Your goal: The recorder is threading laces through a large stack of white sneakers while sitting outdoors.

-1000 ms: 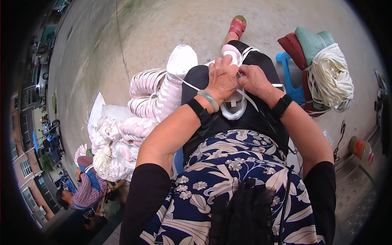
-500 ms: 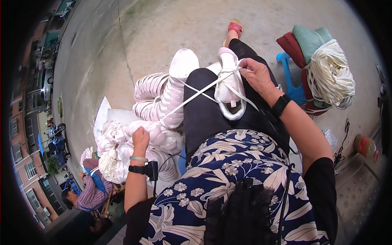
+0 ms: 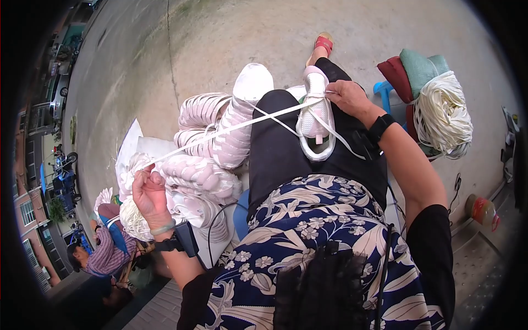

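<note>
Head view: a pale pink and white shoe [image 3: 316, 118] rests on the person's lap, against the right thigh, with its pink-lined end pointing away from the body. A white lace [image 3: 286, 111] runs from its front in a long, straight line to the left hand [image 3: 151, 192], which is raised well apart from the shoe over a heap of white and pink shoe pieces [image 3: 201, 173], its fingertips closed on the far end of the lace. The right hand [image 3: 349, 99] is at the shoe's edge, thumb and fingers pinched together, seemingly on the lace where it leaves the shoe. As far as can be judged, lacing is partly done: the lace already passes through the shoe, but a long run lies outside, a loose strand [image 3: 346, 144] trails over the right thigh, and no finished knot or bow can be made out. Whether the nested shoe stack [image 3: 220, 151] beside the left knee is laced cannot be told. More laces hang in a thick white bundle [image 3: 444, 107] to the right. No brand or label can be read on the shoe, and the bottle [image 3: 483, 212] at far right is too small and blurred for any lettering.
</note>
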The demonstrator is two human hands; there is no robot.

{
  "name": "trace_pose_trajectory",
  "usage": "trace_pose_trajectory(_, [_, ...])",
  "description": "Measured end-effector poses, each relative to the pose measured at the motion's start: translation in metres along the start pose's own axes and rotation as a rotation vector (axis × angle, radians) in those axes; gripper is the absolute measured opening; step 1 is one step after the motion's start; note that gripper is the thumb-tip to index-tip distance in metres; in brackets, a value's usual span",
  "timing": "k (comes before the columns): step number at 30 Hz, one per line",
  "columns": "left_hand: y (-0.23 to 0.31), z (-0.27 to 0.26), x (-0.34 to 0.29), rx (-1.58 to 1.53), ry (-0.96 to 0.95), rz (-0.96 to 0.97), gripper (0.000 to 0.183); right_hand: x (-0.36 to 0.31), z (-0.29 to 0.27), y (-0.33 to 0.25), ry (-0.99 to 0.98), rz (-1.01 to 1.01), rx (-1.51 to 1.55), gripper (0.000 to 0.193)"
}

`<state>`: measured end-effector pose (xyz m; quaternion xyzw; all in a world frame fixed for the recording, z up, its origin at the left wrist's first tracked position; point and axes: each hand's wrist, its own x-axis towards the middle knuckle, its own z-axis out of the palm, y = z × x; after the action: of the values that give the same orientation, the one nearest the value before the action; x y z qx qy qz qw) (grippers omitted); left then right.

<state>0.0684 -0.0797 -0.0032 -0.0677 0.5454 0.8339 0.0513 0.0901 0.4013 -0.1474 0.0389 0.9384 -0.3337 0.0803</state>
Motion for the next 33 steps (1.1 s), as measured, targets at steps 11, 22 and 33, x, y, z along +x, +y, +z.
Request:
trace_pose_trajectory(11, [0.021, 0.075, -0.01, -0.423, -0.477, 0.136, 0.017, 0.0, -0.008, -0.004, -0.017, 0.19, 0.519, 0.024])
trace_pose_trajectory(22, [0.013, 0.018, -0.024, -0.162, -0.27, 0.026, 0.016, -0.011, -0.011, 0.001, -0.247, 0.404, 1.303, 0.022])
trace_pose_trajectory(33, [-0.02, -0.037, -0.05, -0.074, -0.007, -0.206, 0.015, -0.007, -0.001, -0.003, -0.053, 0.366, 1.054, 0.006])
